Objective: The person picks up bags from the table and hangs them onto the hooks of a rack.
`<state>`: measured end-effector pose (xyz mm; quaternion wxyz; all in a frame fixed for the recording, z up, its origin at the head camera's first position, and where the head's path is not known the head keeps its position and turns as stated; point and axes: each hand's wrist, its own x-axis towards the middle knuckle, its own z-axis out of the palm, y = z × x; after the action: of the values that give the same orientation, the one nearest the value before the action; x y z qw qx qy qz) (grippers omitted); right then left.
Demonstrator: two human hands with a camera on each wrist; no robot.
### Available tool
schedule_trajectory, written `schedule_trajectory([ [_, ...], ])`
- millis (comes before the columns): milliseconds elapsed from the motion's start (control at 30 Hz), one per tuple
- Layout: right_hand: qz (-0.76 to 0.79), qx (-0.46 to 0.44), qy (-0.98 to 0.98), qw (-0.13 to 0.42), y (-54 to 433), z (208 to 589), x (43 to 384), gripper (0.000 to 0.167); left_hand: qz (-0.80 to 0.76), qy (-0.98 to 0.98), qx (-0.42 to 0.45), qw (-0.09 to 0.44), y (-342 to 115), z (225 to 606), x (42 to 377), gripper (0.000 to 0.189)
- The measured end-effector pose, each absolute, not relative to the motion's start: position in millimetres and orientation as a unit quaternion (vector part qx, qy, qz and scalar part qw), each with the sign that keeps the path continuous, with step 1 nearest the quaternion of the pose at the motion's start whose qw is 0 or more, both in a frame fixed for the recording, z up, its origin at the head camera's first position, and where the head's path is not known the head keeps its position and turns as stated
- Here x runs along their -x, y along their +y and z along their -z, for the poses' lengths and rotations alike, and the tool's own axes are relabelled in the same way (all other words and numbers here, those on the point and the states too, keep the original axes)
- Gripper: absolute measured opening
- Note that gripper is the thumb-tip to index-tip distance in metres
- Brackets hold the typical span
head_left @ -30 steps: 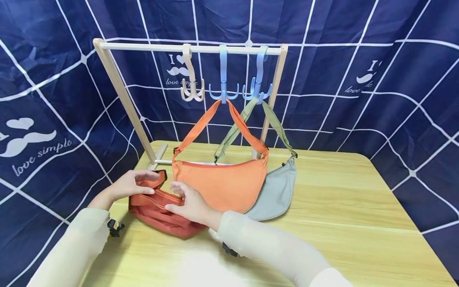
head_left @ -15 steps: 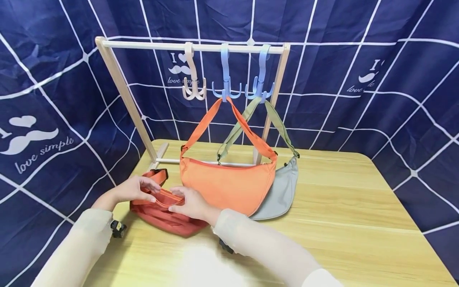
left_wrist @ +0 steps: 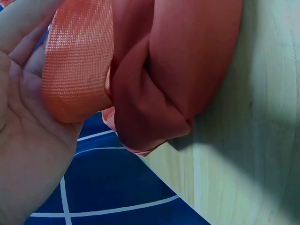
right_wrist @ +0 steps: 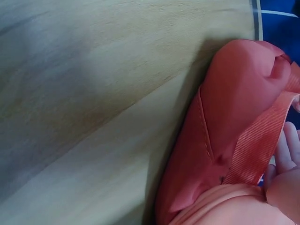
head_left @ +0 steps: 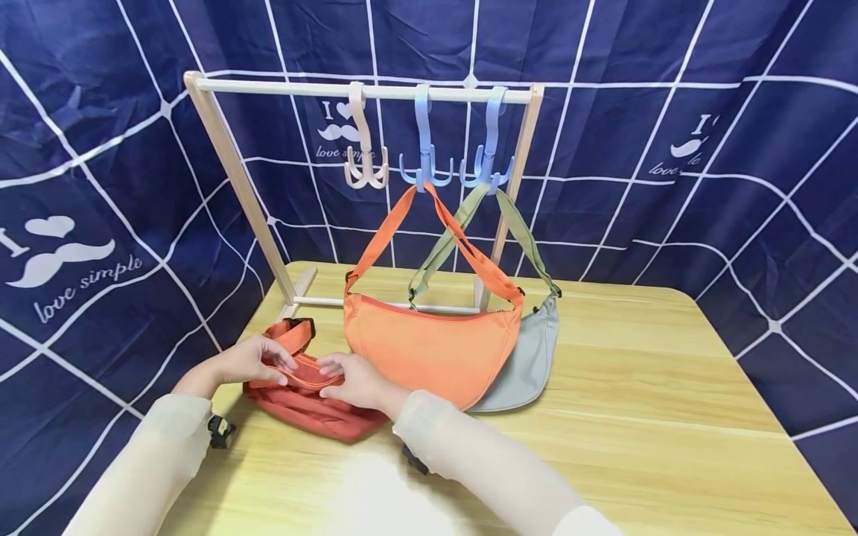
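A red fabric shoulder bag [head_left: 315, 413] slumps on the table's left side, its zipped mouth [head_left: 313, 371] gaping a little. My left hand [head_left: 251, 365] grips the left part of the mouth; in the left wrist view the orange-red webbing strap [left_wrist: 79, 61] loops across its palm. At the right end of the mouth, my right hand [head_left: 358, 383] holds the rim between thumb and fingers. The strap's black buckle [head_left: 304, 326] lies behind the left hand. Right beside my right hand hangs an orange shoulder bag [head_left: 436, 346].
A wooden rack [head_left: 288, 88] stands at the back with a cream hook [head_left: 365, 171], a blue hook [head_left: 424, 160] bearing the orange bag, and another blue hook [head_left: 489, 160] bearing a grey bag [head_left: 529, 357]. A blue gridded curtain [head_left: 670, 149] surrounds the wooden table [head_left: 670, 402].
The red bag's mouth spread wider between my hands, then narrowed somewhat. The orange bag has swung slightly to the right on its hook.
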<state>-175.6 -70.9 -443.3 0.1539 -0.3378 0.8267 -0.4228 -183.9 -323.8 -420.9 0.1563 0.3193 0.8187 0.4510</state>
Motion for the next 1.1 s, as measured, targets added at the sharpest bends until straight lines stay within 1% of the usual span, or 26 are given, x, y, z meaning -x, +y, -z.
schedule_trajectory([
  [233,0.401,0.345,0.838,0.131,-74,450,176,0.041,-0.455,0.818,-0.317,0.153,-326,424,185,0.012],
  [567,0.401,0.336,0.844,0.118,-74,451,175,0.026,-0.447,0.843,-0.268,0.136,-326,416,178,0.014],
  [700,0.409,0.337,0.842,0.104,-73,451,175,0.019,-0.451,0.841,-0.273,0.121,-324,411,176,0.012],
  [867,0.452,0.317,0.826,0.117,-73,449,174,0.015,-0.465,0.828,-0.291,0.114,-323,407,173,0.008],
  [1100,0.507,0.293,0.799,0.141,-75,445,173,0.017,-0.490,0.804,-0.313,0.127,-328,401,170,0.010],
])
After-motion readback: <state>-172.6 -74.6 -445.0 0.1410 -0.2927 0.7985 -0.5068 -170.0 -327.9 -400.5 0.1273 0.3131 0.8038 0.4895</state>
